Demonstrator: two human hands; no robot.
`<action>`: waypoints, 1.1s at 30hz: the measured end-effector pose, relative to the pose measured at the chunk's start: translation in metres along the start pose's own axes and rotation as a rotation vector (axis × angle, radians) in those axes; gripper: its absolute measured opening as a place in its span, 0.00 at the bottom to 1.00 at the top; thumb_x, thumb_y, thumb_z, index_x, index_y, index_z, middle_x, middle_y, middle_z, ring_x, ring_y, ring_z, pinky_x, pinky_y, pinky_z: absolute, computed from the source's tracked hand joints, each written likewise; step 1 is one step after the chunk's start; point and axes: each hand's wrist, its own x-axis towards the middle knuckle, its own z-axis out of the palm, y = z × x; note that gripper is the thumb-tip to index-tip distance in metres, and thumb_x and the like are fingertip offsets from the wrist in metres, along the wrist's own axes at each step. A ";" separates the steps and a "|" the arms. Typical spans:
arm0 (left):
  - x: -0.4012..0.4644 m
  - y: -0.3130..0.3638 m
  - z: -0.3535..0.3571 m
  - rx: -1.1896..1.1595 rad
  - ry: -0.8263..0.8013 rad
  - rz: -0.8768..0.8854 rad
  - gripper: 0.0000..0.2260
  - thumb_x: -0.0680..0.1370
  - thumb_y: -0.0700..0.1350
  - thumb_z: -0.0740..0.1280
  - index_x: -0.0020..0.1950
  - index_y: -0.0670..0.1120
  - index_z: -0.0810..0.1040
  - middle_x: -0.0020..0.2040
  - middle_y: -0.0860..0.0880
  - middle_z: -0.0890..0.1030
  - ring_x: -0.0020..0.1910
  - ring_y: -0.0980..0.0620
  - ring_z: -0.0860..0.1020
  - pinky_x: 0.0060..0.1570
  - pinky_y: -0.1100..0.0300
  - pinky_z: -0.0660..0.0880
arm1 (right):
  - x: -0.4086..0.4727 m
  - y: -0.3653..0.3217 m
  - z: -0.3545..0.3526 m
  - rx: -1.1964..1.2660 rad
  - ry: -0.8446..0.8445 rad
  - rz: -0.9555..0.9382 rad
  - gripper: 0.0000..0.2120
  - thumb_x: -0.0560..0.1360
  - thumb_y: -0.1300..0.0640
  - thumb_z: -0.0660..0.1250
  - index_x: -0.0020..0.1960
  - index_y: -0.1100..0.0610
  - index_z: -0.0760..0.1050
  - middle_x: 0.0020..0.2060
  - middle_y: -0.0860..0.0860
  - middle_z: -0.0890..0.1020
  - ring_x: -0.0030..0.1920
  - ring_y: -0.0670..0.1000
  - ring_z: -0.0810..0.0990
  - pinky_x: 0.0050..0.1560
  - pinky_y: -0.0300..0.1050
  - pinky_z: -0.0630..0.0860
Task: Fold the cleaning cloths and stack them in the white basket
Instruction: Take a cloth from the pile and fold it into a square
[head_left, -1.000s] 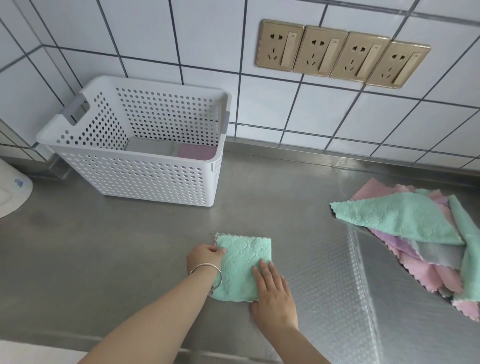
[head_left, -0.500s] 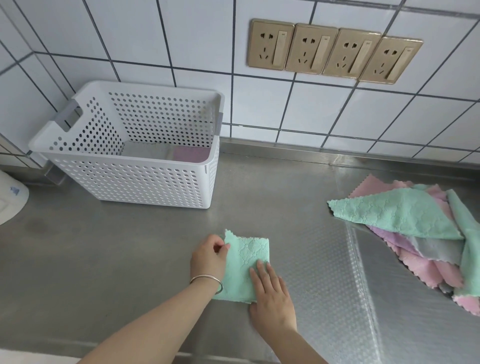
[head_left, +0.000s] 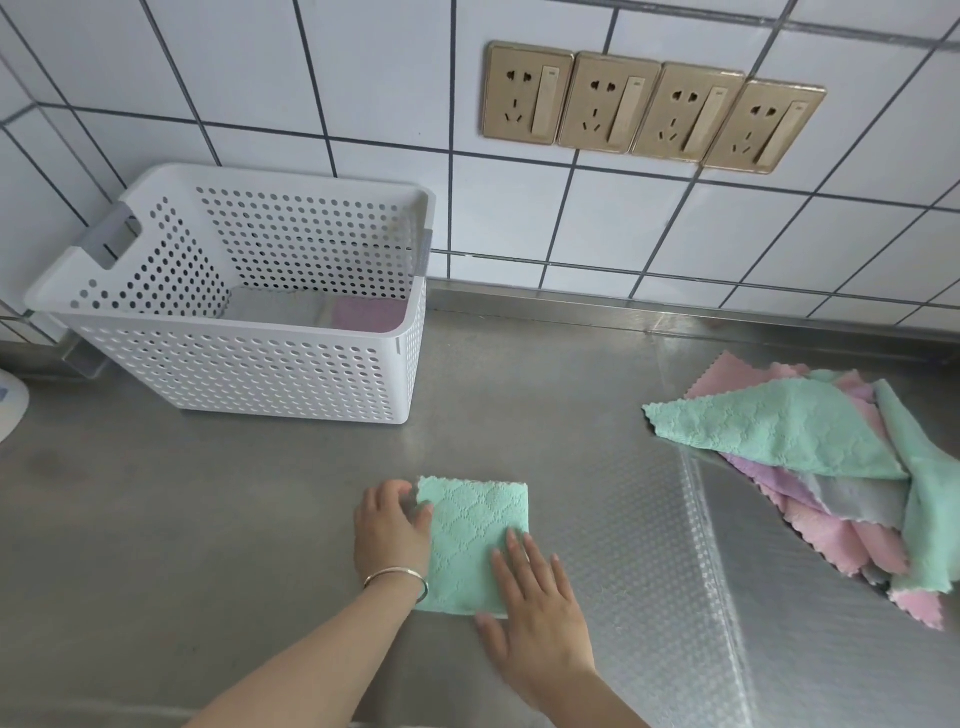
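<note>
Steel counter (head_left: 208, 519): unfolded cloths (head_left: 810, 457) right, white basket (head_left: 249, 364) left.

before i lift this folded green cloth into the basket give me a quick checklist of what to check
1. Folded mint-green cloth lies flat and square on the steel counter: ok.
2. Left hand on its left edge: ok.
3. Right hand flat on its near right corner: ok.
4. White perforated plastic basket upright, open: ok.
5. Room on the folded cloths inside: ok.
6. Fold layers aligned underneath: cannot tell.
</note>
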 end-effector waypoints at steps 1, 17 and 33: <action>-0.003 -0.002 0.002 0.103 0.016 0.171 0.10 0.72 0.45 0.68 0.52 0.47 0.77 0.51 0.47 0.80 0.51 0.43 0.76 0.50 0.53 0.73 | 0.006 0.000 -0.006 -0.012 0.016 0.005 0.26 0.76 0.42 0.50 0.67 0.56 0.66 0.68 0.53 0.70 0.71 0.52 0.59 0.69 0.49 0.49; -0.007 -0.030 0.016 0.631 -0.294 0.583 0.28 0.70 0.66 0.54 0.68 0.57 0.66 0.68 0.47 0.72 0.68 0.49 0.64 0.68 0.47 0.46 | 0.045 0.016 0.003 0.001 -0.125 0.043 0.30 0.79 0.40 0.41 0.72 0.58 0.59 0.70 0.51 0.66 0.74 0.48 0.50 0.69 0.51 0.48; -0.032 0.006 -0.005 0.102 -0.270 -0.334 0.06 0.72 0.53 0.65 0.41 0.52 0.72 0.40 0.51 0.77 0.41 0.48 0.75 0.42 0.60 0.72 | 0.053 0.005 -0.039 0.909 -0.303 0.841 0.08 0.75 0.59 0.59 0.37 0.55 0.68 0.32 0.49 0.71 0.31 0.48 0.68 0.29 0.39 0.62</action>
